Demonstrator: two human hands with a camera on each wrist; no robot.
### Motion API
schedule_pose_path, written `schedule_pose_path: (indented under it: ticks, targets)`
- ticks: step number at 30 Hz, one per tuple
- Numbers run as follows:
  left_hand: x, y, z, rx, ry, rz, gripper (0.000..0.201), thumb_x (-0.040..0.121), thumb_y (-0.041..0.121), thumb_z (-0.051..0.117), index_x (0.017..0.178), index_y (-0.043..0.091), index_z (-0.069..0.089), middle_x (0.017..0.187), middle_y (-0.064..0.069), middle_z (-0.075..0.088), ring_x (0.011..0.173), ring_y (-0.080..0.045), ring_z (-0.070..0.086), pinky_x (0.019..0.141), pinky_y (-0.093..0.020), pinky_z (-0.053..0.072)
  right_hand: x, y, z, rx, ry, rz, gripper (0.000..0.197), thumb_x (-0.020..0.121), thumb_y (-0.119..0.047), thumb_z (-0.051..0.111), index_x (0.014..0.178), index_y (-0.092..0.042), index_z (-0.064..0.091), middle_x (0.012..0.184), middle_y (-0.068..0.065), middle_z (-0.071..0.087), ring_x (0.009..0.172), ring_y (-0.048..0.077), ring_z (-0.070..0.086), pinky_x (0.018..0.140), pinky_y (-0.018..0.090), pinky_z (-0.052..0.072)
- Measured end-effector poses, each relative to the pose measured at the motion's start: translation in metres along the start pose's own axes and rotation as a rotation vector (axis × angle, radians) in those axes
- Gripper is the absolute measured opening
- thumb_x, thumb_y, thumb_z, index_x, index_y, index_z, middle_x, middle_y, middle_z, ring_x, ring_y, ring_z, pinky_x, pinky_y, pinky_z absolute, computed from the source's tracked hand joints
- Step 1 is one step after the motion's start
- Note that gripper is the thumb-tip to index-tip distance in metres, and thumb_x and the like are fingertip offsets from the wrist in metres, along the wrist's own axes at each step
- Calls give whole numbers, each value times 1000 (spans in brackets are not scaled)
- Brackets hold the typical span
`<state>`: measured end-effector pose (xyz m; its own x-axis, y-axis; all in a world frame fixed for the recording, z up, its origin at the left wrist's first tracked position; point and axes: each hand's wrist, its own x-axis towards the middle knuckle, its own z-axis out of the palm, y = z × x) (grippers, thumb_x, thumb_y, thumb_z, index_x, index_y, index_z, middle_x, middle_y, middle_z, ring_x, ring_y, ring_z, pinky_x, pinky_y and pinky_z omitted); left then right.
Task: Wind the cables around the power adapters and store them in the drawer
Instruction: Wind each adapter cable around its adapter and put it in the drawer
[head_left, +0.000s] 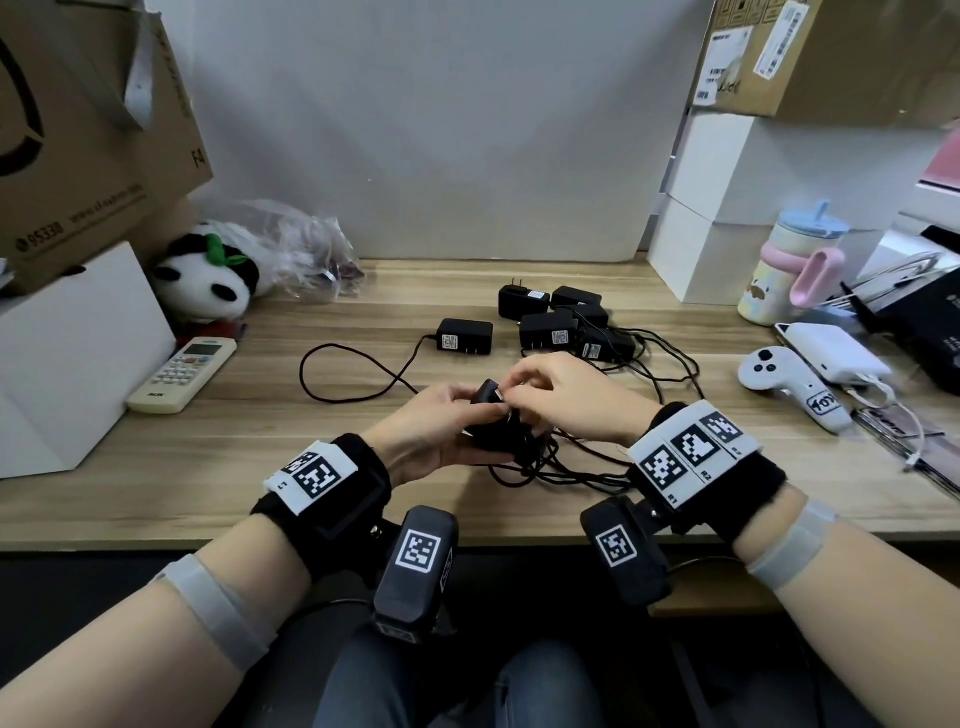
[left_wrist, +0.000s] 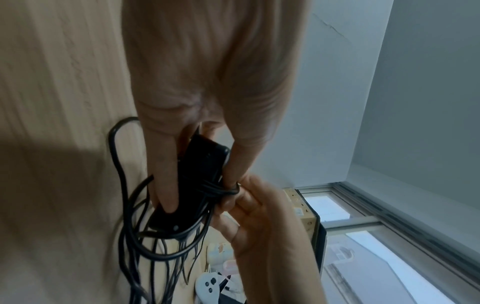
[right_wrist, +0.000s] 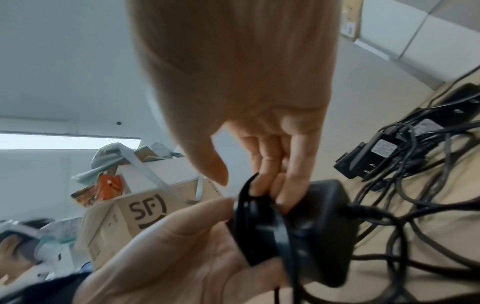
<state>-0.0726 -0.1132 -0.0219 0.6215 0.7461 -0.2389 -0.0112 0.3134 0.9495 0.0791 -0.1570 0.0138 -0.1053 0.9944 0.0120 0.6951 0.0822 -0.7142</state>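
Over the front middle of the wooden desk (head_left: 260, 467), my left hand (head_left: 467, 415) grips a black power adapter (head_left: 488, 423) between thumb and fingers. My right hand (head_left: 514, 387) pinches its black cable (left_wrist: 223, 191) against the adapter's top, where a few turns lie round the body (right_wrist: 311, 226). The rest of the cable hangs in loose loops (head_left: 550, 473) on the desk below. One more adapter (head_left: 465, 336) lies behind with its cable (head_left: 353, 374) looped to the left. A cluster of several adapters (head_left: 561, 322) with tangled cables sits further right. No drawer is in view.
A remote control (head_left: 182, 374), a panda plush (head_left: 208, 275) and a white box (head_left: 67, 364) stand at the left. A game controller (head_left: 789, 379), a power bank (head_left: 831, 353), a cup (head_left: 789, 265) and stacked white boxes (head_left: 727, 208) crowd the right.
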Motion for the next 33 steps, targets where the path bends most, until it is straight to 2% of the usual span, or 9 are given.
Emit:
schedule_pose_path:
  ticks: [2, 4, 7, 11, 16, 21, 25, 28, 33]
  targets:
    - [2, -2, 4, 26, 30, 12, 29, 90, 3, 58, 118, -1, 54, 107, -21, 63, 93, -28, 66, 71, -38, 60, 3, 0, 0, -142, 67, 0, 12, 87, -27, 63, 80, -17, 63, 63, -3, 57, 56, 9, 54, 57, 25, 48]
    - [3, -5, 5, 29, 39, 15, 35, 89, -2, 58, 123, -2, 50, 112, -24, 62, 94, -31, 66, 72, -41, 59, 6, 0, -1, -281, 122, -19, 14, 83, -28, 67, 73, -21, 62, 58, -11, 48, 53, 2, 44, 51, 17, 33]
    - [4, -2, 6, -7, 16, 32, 32, 90, -5, 53, 121, 2, 51, 106, -21, 62, 92, -31, 66, 74, -44, 58, 15, -1, 0, -305, 170, -21, 12, 87, -26, 63, 76, -21, 60, 60, -13, 43, 57, 1, 40, 53, 17, 27]
    - [7, 2, 8, 38, 55, 60, 35, 90, -10, 51, 119, 9, 52, 102, -10, 61, 88, -26, 63, 70, -39, 59, 29, 2, -3, 51, 369, 11, 12, 92, -17, 55, 81, -16, 61, 70, -8, 54, 69, 9, 50, 66, 23, 38]
    - [8, 5, 5, 12, 97, 2, 14, 90, -3, 55, 88, 9, 62, 75, -4, 68, 63, -12, 66, 56, -25, 57, 25, 10, -10, 554, 424, 122, 25, 97, -12, 47, 75, -12, 58, 79, -1, 65, 70, 7, 60, 45, 10, 42]
    - [9, -2, -5, 68, 182, 11, 12, 87, 10, 63, 92, 18, 56, 76, 3, 62, 67, -6, 57, 64, -23, 38, 27, 20, -13, 727, 510, 195, 22, 95, -15, 53, 77, -7, 63, 79, 0, 67, 63, 3, 59, 53, 12, 48]
    - [5, 1, -3, 8, 110, 15, 12, 89, 6, 60, 92, 16, 55, 74, 1, 64, 61, -7, 61, 61, -22, 44, 29, 23, -18, 947, 578, 271, 21, 95, -8, 52, 75, -4, 59, 77, 6, 65, 64, 8, 60, 55, 14, 51]
    - [3, 6, 1, 1, 45, 30, 10, 90, 7, 57, 94, 15, 54, 82, -4, 64, 73, -17, 62, 59, -21, 47, 28, 24, -26, 1103, 616, 296, 18, 94, -4, 52, 76, -3, 55, 78, 10, 64, 70, 13, 61, 49, 13, 50]
    - [1, 11, 4, -131, -9, 35, 9, 91, 11, 55, 99, 11, 52, 87, -8, 62, 72, -19, 62, 64, -25, 52, 26, 24, -35, 1170, 591, 282, 16, 93, -5, 53, 78, -5, 57, 66, 6, 69, 63, 10, 63, 53, 16, 53]
